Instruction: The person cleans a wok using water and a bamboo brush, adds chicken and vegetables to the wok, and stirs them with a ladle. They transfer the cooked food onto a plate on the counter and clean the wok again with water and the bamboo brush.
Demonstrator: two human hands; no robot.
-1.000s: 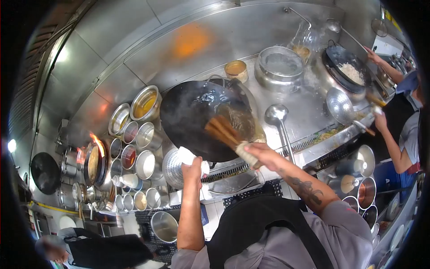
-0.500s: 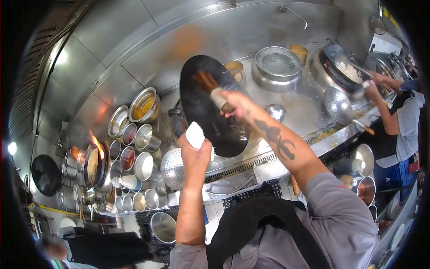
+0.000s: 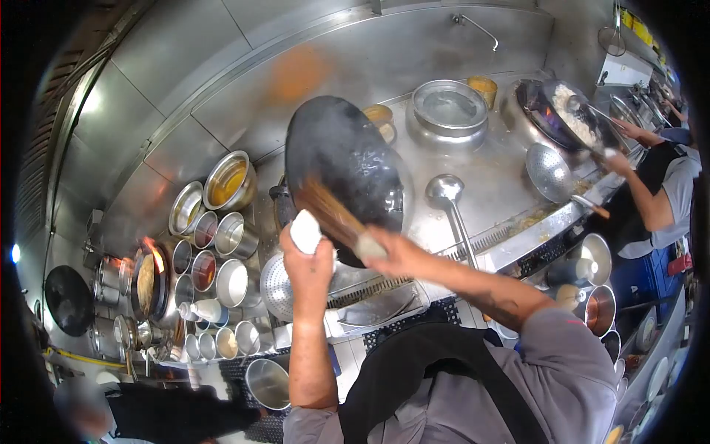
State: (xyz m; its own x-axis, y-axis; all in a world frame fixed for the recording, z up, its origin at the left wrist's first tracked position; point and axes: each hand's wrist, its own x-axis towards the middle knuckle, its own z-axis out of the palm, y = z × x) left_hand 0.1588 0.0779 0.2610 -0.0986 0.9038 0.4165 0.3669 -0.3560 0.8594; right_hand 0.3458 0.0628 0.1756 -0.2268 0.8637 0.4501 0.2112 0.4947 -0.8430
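Note:
A large black wok (image 3: 347,148) is tilted up steeply in front of me, its dark inner face wet and steaming. My left hand (image 3: 307,268) is closed around a folded white cloth (image 3: 305,232) at the wok's near-left rim; the grip on the wok itself is hidden. My right hand (image 3: 398,255) is wrapped around the pale bound handle of a bamboo wok brush (image 3: 329,211). The bristles, blurred by motion, lie over the lower left part of the wok. Right of the wok a steel ladle (image 3: 445,189) rests on the stove top.
Left of the wok are a perforated strainer (image 3: 276,287), a bowl of yellow liquid (image 3: 228,183) and several steel containers (image 3: 232,283). Flames rise beside another wok (image 3: 148,285). At right stand a large pot (image 3: 450,133) and another strainer (image 3: 549,172); a co-worker (image 3: 651,185) handles a wok of rice.
My right hand has swept the brush down and toward me, from the wok's upper part to its lower left. The ladle now shows fully. At right, the co-worker's wok is tilted up.

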